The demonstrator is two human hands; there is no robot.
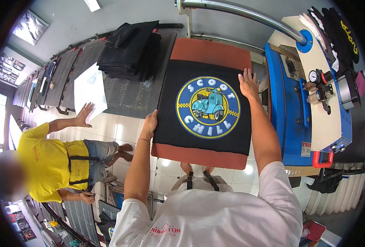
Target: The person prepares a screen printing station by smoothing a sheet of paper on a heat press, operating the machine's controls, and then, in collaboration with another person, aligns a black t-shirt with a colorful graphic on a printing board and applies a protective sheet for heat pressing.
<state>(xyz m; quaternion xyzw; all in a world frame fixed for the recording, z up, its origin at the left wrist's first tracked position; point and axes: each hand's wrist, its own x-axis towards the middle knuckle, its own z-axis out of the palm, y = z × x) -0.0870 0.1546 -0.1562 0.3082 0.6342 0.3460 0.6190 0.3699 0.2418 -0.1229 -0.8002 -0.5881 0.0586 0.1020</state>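
Observation:
A black fabric piece (pixel 164 103) lies flat over a red-brown heat press pad (pixel 207 49) in front of me. A round blue and yellow print (pixel 208 108) with a light-blue scooter fills its middle. My left hand (pixel 150 122) is at the fabric's left edge, its fingers closed on the border. At the upper right edge rests my right hand (pixel 248 84), fingers spread and extended, touching the fabric's side. Part of the pad shows beyond the fabric at the far and near ends.
The blue and cream press machine (pixel 287 119) with a gauge (pixel 313 76) stands close on the right. Folded black garments (pixel 127 53) are stacked on the dark table at left. A person in yellow (pixel 46 152) reaches toward a white sheet (pixel 90 90).

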